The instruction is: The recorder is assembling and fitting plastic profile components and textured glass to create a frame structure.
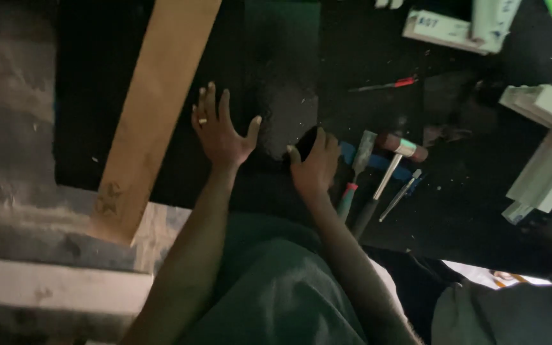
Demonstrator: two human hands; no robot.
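My left hand point(220, 132) lay spread flat on the dark mat point(282, 96), bracing it just beside the wooden plank point(154, 115). My right hand point(315, 167) curled its grip over a dark object, tools like the hammer point(388, 176) lying close to its right.

1. The left hand point(220, 131) lies spread flat on the dark mat point(276, 76), fingers splayed, a ring on one finger.
2. The right hand point(316, 167) curls over a dark object that is hard to make out in the dim light.
3. A long wooden plank point(151, 115) slants just left of the left hand.
4. Right of the right hand lie a chisel point(356, 172), a hammer point(388, 176) and a thin metal tool point(400, 195).
5. A red-handled screwdriver point(388, 84) lies farther off.
6. White moulding pieces point(547, 150) sit at the right edge.
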